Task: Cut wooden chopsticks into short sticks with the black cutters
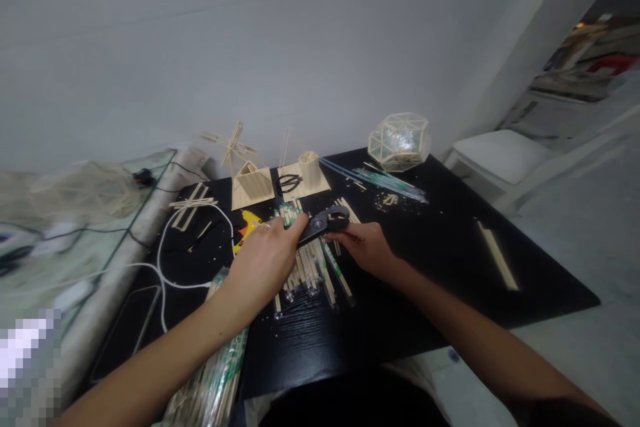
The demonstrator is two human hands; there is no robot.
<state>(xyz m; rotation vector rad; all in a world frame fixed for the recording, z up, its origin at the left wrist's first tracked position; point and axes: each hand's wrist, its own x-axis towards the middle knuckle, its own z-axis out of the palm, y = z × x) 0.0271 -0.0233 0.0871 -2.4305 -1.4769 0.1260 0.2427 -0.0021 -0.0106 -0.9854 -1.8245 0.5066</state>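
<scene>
Black table is the landmark. Near its middle lies a loose heap of sticks, thin wood, some w/ green-white paper sleeves. Both hands are over that heap.

L hand: fingers curled down on the heap's left side, fingertips touching the near end of the cutters. Can't tell if it actually pinches a stick; looks more like pressing/steadying than a closed grasp.

R hand: wrapped around the cutters' black handles, clenched on them, tool pointing left across the top of the heap, toward the table's back edge.

Handling, as a guess: sticks are v. light, stiff but snap easily, and roll; best pinched near the spot to be cut, close to the blades, not at the far end. Paper sleeves prob. slippery. Cutters are heavier, rigid, hold by the handle ends for leverage.

Elsewhere rel. to table:
- back edge, left of centre: small stick house on a board, scissors beside it, stick cup.
- back right corner: polyhedron frame of sticks.
- left side: white cable, yellow glue gun partly behind L hand.
- front left edge: bundle of sleeved sticks hanging off.
- right side: lone flat strip, well apart from the heap.
</scene>
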